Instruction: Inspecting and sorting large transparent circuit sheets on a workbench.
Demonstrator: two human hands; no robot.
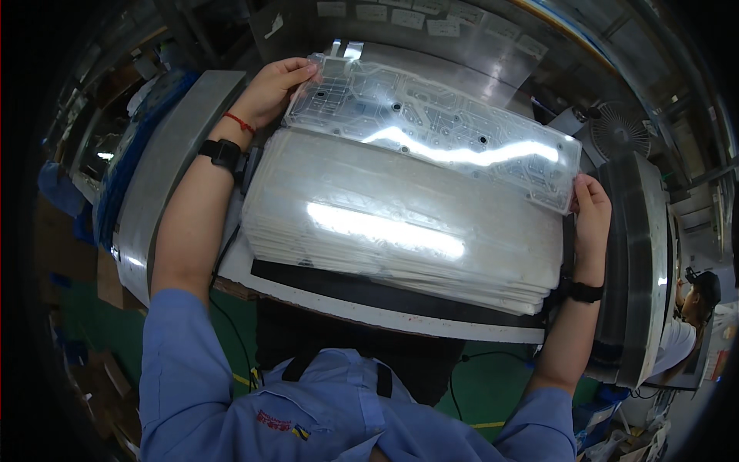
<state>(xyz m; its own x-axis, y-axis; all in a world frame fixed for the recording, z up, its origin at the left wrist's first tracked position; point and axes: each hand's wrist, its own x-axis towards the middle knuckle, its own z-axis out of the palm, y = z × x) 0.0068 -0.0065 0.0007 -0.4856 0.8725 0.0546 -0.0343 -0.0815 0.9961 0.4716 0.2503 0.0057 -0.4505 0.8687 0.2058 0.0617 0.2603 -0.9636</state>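
A clear, thin plastic circuit film (443,123) with printed traces and small dark holes is stretched between my two hands, its right end lower in the picture. My left hand (269,91) pinches its upper left corner, close to two short tails. At the opposite end, my right hand (591,215) grips the edge between thumb and fingers. Just below the film, and partly covered by it, lies a thick stack of translucent sheets (431,196) whose near edges fan out in layers. Light glares off both the film and the stack.
The stack rests on a table with a white front edge (385,314). To the left stands a long grey slab (173,158); to the right, a tall grey stack (631,246). A small fan (620,129) is at the back right. Another person (697,300) appears at far right.
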